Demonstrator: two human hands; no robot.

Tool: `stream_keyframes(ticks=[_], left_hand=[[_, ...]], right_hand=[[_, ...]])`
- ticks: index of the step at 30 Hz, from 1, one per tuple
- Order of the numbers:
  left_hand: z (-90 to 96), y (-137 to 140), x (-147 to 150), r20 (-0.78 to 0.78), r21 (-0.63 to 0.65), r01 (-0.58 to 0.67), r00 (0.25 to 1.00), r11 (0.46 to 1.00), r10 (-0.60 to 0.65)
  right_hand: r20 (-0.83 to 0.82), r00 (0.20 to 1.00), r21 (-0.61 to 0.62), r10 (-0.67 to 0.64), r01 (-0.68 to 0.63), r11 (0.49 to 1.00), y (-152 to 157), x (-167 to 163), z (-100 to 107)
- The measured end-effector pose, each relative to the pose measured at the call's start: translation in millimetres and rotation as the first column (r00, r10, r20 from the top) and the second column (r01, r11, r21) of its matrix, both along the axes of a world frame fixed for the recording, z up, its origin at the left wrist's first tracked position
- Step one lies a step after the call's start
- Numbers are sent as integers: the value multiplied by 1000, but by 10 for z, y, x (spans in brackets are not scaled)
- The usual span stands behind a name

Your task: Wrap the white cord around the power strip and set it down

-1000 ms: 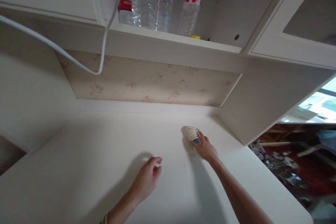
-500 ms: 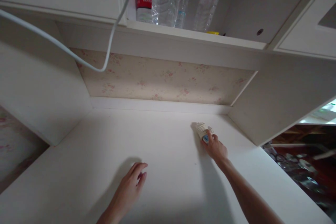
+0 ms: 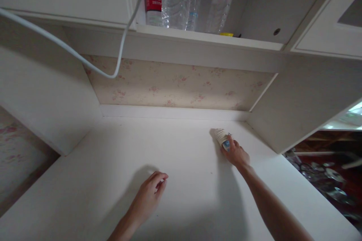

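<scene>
At the right rear of the white tabletop point(image 3: 181, 147), my right hand point(image 3: 236, 154) is closed around a stack of paper cups point(image 3: 221, 136). Nested cream rims show at the far end of the stack, and a blue print sits near my fingers. The stack is tilted, close to the surface; whether it touches is hard to tell. My left hand point(image 3: 149, 192) hovers above the table at front centre, its fingers curled and their tips drawn in to the thumb. No object shows in it.
Overhead, a cabinet shelf point(image 3: 209, 37) holds several plastic bottles point(image 3: 175, 0). A white cable point(image 3: 114, 75) hangs down at upper left. White side panels point(image 3: 305, 101) flank the table, with floral wallpaper point(image 3: 181, 83) behind. Blurred shiny objects point(image 3: 325, 180) lie beyond the right edge.
My right hand and the cups have shifted slightly right in view. My left hand has moved right, and its thumb and fingertips have come closer together.
</scene>
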State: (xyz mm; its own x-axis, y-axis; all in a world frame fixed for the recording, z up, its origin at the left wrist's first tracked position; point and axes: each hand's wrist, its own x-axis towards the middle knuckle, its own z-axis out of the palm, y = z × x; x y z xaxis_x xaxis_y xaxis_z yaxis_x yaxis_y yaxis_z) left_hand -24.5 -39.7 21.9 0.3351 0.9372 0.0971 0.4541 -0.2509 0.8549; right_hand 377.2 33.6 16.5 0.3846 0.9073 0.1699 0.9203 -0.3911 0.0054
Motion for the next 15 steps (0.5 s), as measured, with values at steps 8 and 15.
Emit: stream_keyframes(ticks=[8, 15], left_hand=[[134, -29, 21, 27, 1, 8, 1000, 1000, -8], [15, 147, 99, 36, -51, -64, 997, 997, 65]], right_hand=[[105, 994, 93, -11, 1, 996, -39, -77, 81], [-151, 953, 308, 264, -208, 928, -356, -903, 116]])
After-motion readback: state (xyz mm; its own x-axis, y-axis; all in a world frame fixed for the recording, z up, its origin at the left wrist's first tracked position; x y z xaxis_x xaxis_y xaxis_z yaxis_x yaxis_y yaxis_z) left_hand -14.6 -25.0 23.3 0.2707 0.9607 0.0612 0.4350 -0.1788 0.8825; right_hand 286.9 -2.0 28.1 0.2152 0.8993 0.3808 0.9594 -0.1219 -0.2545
